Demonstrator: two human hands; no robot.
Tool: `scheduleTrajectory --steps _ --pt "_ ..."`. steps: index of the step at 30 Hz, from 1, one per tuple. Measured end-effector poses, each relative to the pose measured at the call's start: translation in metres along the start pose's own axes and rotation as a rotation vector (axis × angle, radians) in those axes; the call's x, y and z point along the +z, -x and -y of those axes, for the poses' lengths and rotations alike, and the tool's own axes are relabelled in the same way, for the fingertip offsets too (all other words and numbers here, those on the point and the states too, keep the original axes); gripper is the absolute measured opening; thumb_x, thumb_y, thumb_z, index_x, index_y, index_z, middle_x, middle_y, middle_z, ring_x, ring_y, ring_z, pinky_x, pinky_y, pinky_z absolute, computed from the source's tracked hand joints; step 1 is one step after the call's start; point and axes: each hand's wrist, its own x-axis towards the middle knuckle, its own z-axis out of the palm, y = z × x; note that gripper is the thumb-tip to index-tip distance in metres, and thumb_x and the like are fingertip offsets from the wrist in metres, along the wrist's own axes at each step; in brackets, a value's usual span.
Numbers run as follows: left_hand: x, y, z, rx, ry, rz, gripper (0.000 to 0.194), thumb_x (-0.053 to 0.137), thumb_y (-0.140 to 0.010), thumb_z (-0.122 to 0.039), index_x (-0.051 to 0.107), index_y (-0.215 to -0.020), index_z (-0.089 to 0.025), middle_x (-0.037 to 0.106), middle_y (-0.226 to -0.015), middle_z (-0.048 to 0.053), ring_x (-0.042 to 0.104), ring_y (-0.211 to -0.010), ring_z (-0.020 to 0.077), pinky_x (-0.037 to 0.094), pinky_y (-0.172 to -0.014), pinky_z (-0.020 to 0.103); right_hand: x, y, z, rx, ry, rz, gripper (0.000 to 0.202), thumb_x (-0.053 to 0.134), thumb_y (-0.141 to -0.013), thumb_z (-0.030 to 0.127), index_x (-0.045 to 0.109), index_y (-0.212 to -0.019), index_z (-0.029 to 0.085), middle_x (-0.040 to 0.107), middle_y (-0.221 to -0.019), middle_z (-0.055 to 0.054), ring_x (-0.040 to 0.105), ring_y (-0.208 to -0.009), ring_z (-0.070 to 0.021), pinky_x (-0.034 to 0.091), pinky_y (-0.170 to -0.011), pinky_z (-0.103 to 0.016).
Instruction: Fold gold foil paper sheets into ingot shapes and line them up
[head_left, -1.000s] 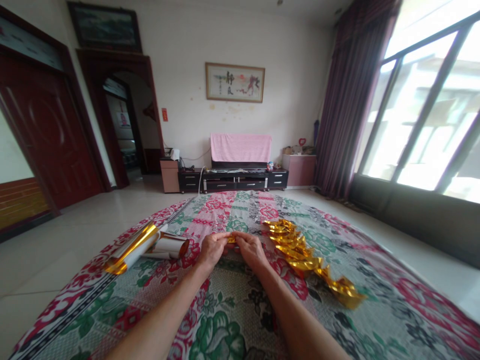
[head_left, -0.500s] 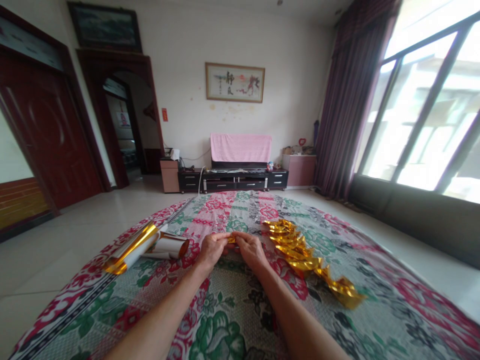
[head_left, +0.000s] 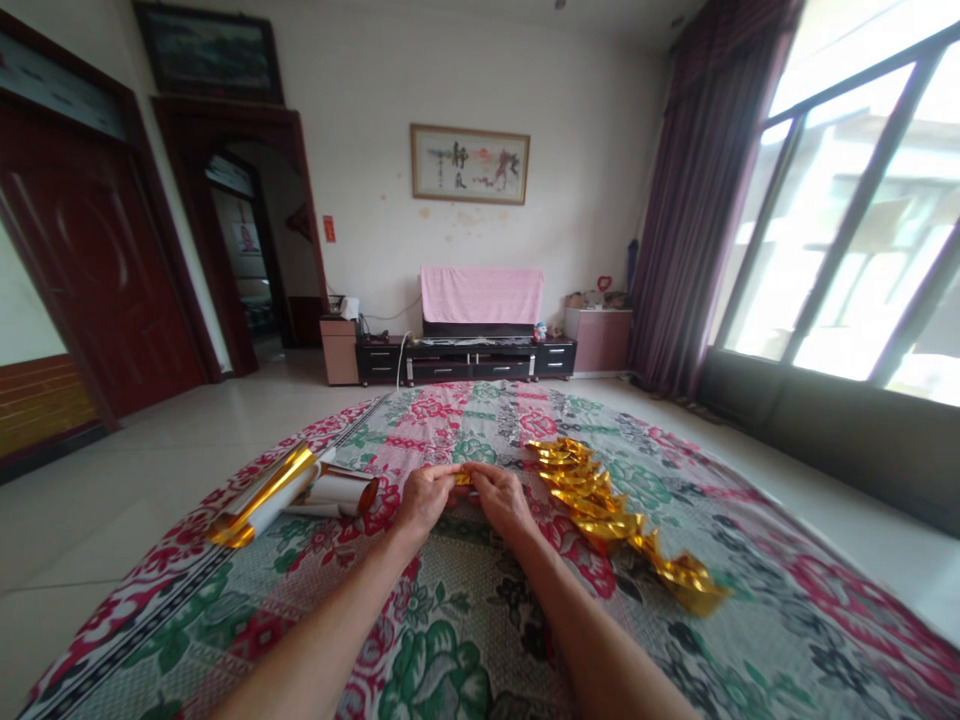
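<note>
Between my two hands is a small piece of gold foil paper (head_left: 463, 480), mostly hidden by the fingers. My left hand (head_left: 429, 497) is closed on its left side, and my right hand (head_left: 499, 496) pinches it from the right. To the right of my hands, several folded gold foil paper ingots (head_left: 600, 495) lie in a slanting row on the flowered cloth (head_left: 442, 670). On the left, loosely rolled sheets of gold and white foil paper (head_left: 274, 495) rest on the same cloth.
The cloth covers a round-edged surface in front of me. Beyond it stands a low black cabinet (head_left: 442, 370) with a pink towel (head_left: 482, 295) draped over something above. Windows (head_left: 847, 240) and a purple curtain (head_left: 697, 200) are on the right, a dark red door (head_left: 97, 250) on the left.
Both hands stay in the same place, with only a slight shift of the fingers on the gold foil paper. The row of ingots and the rolled sheets have not moved.
</note>
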Motion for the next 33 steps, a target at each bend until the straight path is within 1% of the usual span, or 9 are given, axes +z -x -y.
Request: scheduleTrajectory --steps 5,9,16,20,27,33 --pt "0.0022 -0.0004 0.0009 -0.005 0.022 -0.008 0.035 0.049 -0.073 -0.010 0.065 -0.104 -0.012 0.072 -0.072 0.006 0.066 -0.064 0.0137 0.049 -0.053 0.019 -0.0002 -0.0002 -0.0006 0.004 0.016 -0.002 0.037 0.045 -0.077 0.034 0.069 -0.101 0.017 0.069 -0.075 -0.002 0.062 -0.057 -0.0142 0.052 -0.057 -0.025" --pt "0.0044 0.0012 -0.0005 -0.017 0.047 -0.015 0.035 0.049 -0.073 -0.010 0.066 -0.103 -0.011 0.072 -0.073 0.006 0.066 -0.063 0.0141 0.049 -0.053 0.020 -0.0006 0.0008 0.0013 0.013 0.007 -0.002 0.037 0.045 -0.077 0.034 0.068 -0.101 0.017 0.069 -0.075 -0.002 0.062 -0.057 -0.0142 0.052 -0.056 -0.024" --pt "0.0042 0.0002 0.0019 0.008 0.035 -0.015 0.035 0.048 -0.073 -0.011 0.066 -0.103 -0.012 0.072 -0.073 0.006 0.066 -0.063 0.0147 0.050 -0.053 0.021 0.0000 0.0010 0.0014 0.007 0.029 -0.005 0.037 0.044 -0.077 0.035 0.069 -0.100 0.018 0.068 -0.072 -0.001 0.061 -0.056 -0.0130 0.051 -0.057 -0.023" --pt "0.0043 -0.0001 0.0015 -0.005 0.035 -0.015 0.035 0.048 -0.073 -0.011 0.066 -0.103 -0.012 0.072 -0.074 0.006 0.066 -0.063 0.0150 0.051 -0.053 0.022 -0.0002 0.0007 -0.0001 0.008 0.029 -0.008 0.037 0.045 -0.077 0.036 0.068 -0.100 0.017 0.068 -0.070 -0.001 0.061 -0.055 -0.0128 0.051 -0.057 -0.023" --pt "0.0048 0.0015 -0.0011 -0.012 0.056 -0.012 0.034 0.048 -0.073 -0.011 0.066 -0.102 -0.012 0.072 -0.074 0.007 0.067 -0.064 0.0161 0.051 -0.054 0.023 -0.0003 -0.0002 -0.0015 -0.001 0.029 0.003 0.037 0.045 -0.078 0.037 0.069 -0.100 0.018 0.068 -0.072 -0.002 0.062 -0.059 -0.0139 0.051 -0.057 -0.023" --pt "0.0055 0.0047 -0.0044 -0.033 0.069 -0.010 0.034 0.048 -0.073 -0.010 0.066 -0.102 -0.011 0.072 -0.072 0.007 0.067 -0.065 0.0156 0.050 -0.053 0.021 -0.0005 0.0008 0.0002 0.009 0.011 -0.003 0.037 0.045 -0.077 0.036 0.068 -0.100 0.018 0.069 -0.076 -0.002 0.062 -0.059 -0.0144 0.052 -0.057 -0.024"
